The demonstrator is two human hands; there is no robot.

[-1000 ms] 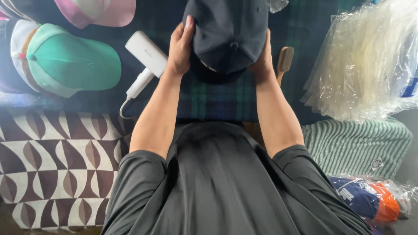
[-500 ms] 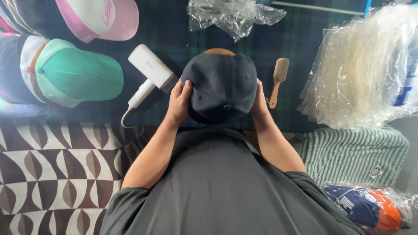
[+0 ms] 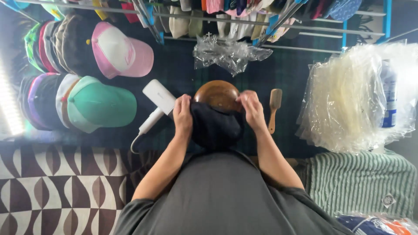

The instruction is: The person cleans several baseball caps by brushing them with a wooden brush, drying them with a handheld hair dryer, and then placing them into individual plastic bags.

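While both hands grip it, left hand and right hand draw the dark navy cloth cap over the round brown wooden form. Its near half is covered; the far half shows bare. Left lies a white handheld steamer, right a wooden brush.

Steamer and brush closely flanking.

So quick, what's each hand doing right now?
Left hand: closed on the left edge of the dark navy fabric cap.
Right hand: pinching the cap's right edge, beside the rounded wooden form.
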